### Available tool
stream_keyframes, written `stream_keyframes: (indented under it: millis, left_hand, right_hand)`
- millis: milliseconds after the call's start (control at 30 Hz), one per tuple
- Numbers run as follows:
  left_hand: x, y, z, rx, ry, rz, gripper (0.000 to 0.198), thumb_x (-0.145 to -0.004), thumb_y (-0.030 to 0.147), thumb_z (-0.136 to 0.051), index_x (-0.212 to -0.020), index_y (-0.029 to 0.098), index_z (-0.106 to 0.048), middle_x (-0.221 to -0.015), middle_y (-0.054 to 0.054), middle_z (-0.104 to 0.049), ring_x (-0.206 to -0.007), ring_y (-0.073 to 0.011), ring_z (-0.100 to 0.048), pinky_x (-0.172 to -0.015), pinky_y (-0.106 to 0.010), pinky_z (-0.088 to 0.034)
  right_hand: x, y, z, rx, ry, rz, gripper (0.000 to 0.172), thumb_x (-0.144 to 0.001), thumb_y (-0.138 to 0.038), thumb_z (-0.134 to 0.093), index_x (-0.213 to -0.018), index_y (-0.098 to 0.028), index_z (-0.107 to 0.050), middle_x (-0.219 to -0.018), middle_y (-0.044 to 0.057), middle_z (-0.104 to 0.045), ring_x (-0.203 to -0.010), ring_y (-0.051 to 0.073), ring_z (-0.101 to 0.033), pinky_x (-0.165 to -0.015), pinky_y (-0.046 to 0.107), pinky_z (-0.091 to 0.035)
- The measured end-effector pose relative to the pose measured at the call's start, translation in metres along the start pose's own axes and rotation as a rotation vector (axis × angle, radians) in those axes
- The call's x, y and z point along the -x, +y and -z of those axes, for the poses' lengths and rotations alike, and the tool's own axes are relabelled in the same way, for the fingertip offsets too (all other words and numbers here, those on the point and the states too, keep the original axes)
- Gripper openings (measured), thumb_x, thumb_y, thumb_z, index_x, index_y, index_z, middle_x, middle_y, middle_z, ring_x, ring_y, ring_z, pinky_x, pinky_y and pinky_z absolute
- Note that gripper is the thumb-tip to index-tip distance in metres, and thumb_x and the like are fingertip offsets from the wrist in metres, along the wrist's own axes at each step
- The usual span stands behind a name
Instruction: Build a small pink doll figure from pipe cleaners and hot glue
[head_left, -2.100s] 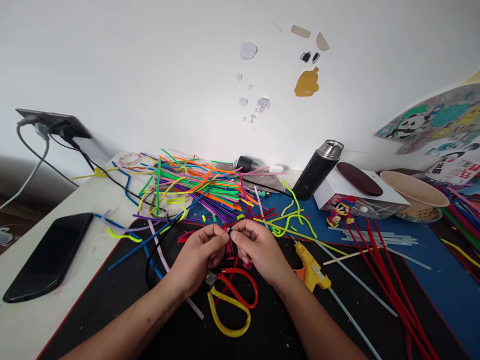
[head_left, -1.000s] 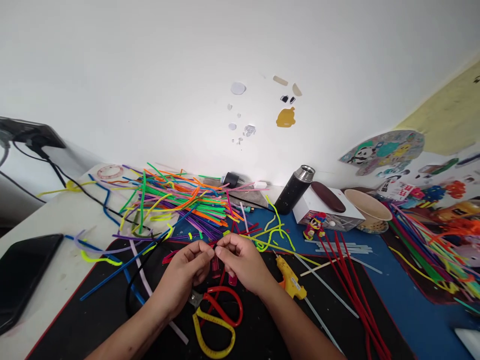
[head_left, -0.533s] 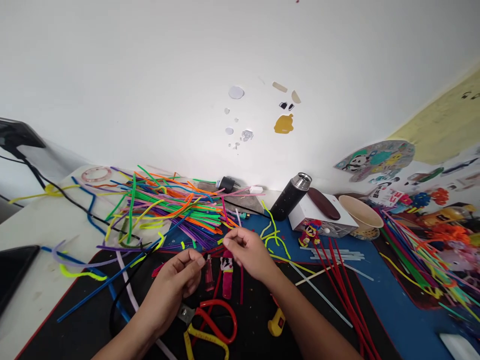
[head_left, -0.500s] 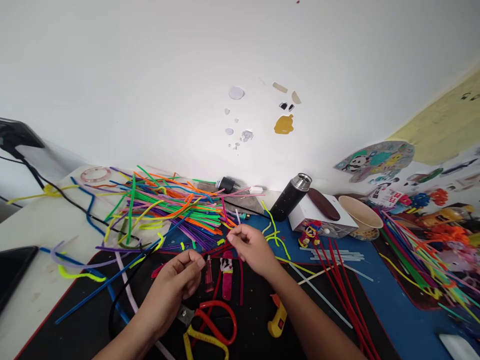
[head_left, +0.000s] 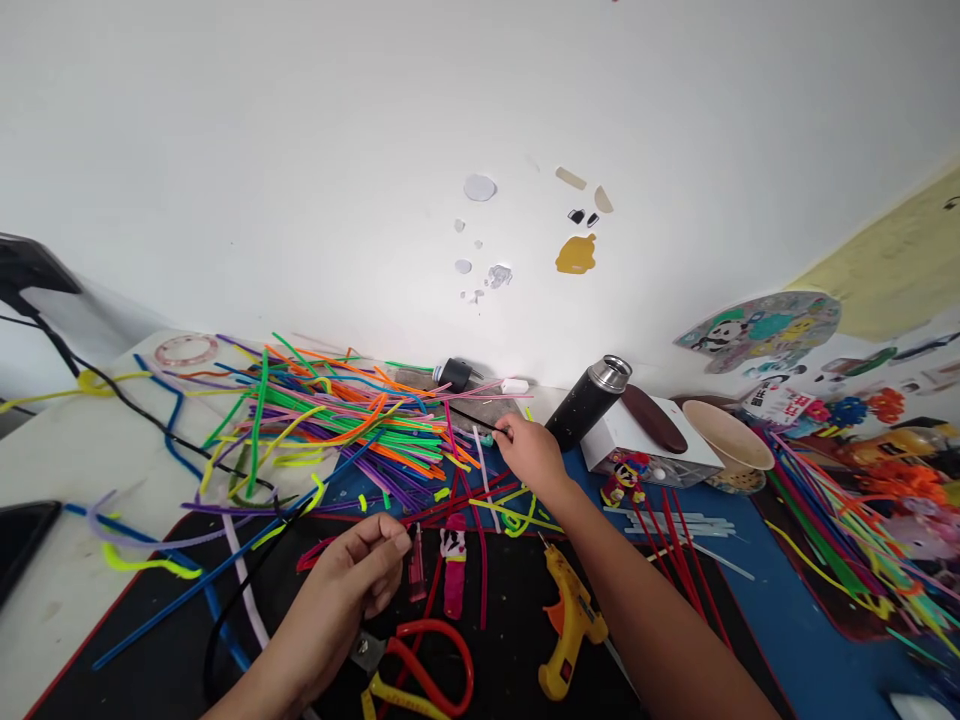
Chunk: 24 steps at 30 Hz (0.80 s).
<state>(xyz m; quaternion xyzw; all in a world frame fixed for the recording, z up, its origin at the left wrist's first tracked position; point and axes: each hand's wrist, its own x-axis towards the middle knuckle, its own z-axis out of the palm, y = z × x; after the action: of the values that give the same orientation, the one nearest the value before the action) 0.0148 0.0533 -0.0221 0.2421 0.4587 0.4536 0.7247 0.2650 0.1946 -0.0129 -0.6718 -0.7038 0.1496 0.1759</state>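
My left hand (head_left: 360, 570) hovers over the black mat with its fingers curled and thumb pressed to the forefinger; what it pinches, if anything, does not show. Farther back, my right hand (head_left: 531, 455) pinches a thin black cord (head_left: 476, 421) near the bottle. Between the hands lie a small pink figure piece with a black-and-white patch (head_left: 454, 565) and a clear pink tube-like tool (head_left: 417, 565). Below my left hand are red-and-yellow-handled scissors (head_left: 431, 665). A yellow glue gun (head_left: 571, 625) lies beside my right forearm.
A heap of coloured pipe cleaners (head_left: 360, 420) covers the back left. A black bottle (head_left: 589, 405), a white box (head_left: 675, 440) and a beige bowl (head_left: 727, 440) stand at the back right. Red pipe cleaners (head_left: 686, 560) and glue sticks (head_left: 697, 524) lie right of my forearm.
My right hand has moved away from my left, back and right, onto the black cord. The yellow-green pipe cleaners shifted toward me, and more of the glue gun shows. My left hand stays nearly still.
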Motion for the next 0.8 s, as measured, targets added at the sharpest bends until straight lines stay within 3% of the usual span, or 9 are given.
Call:
stream_keyframes:
  millis: [233,467,567,600,700,800]
  left_hand:
    - [0.002,0.001,-0.002,0.003,-0.015,-0.026,0.057,-0.064,0.063,-0.094,-0.073,0.019,-0.058,-0.053,0.010,-0.035,-0.049,-0.0072,-0.024,-0.046,-0.022,-0.021]
    - [0.004,0.001,-0.003,0.031,-0.040,-0.061,0.055,-0.066,0.059,-0.095,-0.074,0.019,-0.059,-0.054,0.009,-0.037,-0.050,-0.0069,-0.025,-0.047,-0.022,-0.020]
    - [0.006,0.000,-0.004,0.041,-0.063,-0.091,0.050,-0.070,0.056,-0.093,-0.075,0.018,-0.060,-0.053,0.010,-0.038,-0.049,-0.0067,-0.026,-0.047,-0.022,-0.021]
    - [0.007,0.000,-0.004,0.042,-0.081,-0.104,0.049,-0.071,0.054,-0.093,-0.074,0.018,-0.060,-0.053,0.009,-0.039,-0.049,-0.0066,-0.027,-0.047,-0.022,-0.021]
    - [0.008,-0.001,-0.005,0.046,-0.107,-0.132,0.045,-0.074,0.052,-0.091,-0.075,0.018,-0.061,-0.052,0.008,-0.042,-0.047,-0.0067,-0.031,-0.047,-0.022,-0.022]
    - [0.009,0.000,-0.006,0.059,-0.121,-0.145,0.042,-0.075,0.050,-0.090,-0.076,0.018,-0.062,-0.053,0.007,-0.047,-0.046,-0.0070,-0.036,-0.047,-0.023,-0.025]
  right_hand:
    - [0.012,-0.012,0.012,-0.036,0.064,0.015,0.012,-0.097,-0.027,-0.061,-0.093,-0.023,-0.071,-0.067,0.000,-0.062,-0.064,0.020,-0.055,-0.061,0.030,-0.029]
    - [0.041,-0.011,0.035,-0.291,0.130,-0.034,0.027,-0.093,-0.047,-0.061,-0.085,-0.022,-0.067,-0.060,-0.003,-0.052,-0.056,0.019,-0.049,-0.058,0.030,-0.034]
    - [0.063,-0.022,0.048,-0.461,0.073,-0.041,0.040,-0.092,-0.060,-0.061,-0.085,-0.021,-0.066,-0.057,-0.006,-0.046,-0.050,0.015,-0.042,-0.051,0.028,-0.033]
    - [0.072,-0.027,0.053,-0.640,0.036,-0.093,0.041,-0.088,-0.061,-0.068,-0.085,-0.020,-0.066,-0.055,-0.007,-0.042,-0.047,0.013,-0.037,-0.049,0.027,-0.029]
    - [0.099,-0.043,0.061,-0.984,-0.060,-0.211,0.043,-0.079,-0.058,-0.084,-0.085,-0.020,-0.066,-0.051,-0.012,-0.033,-0.043,0.008,-0.026,-0.044,0.023,-0.019]
    - [0.125,-0.056,0.054,-1.145,-0.169,-0.259,0.043,-0.078,-0.055,-0.089,-0.080,-0.019,-0.064,-0.050,-0.013,-0.029,-0.043,0.005,-0.020,-0.043,0.021,-0.017]
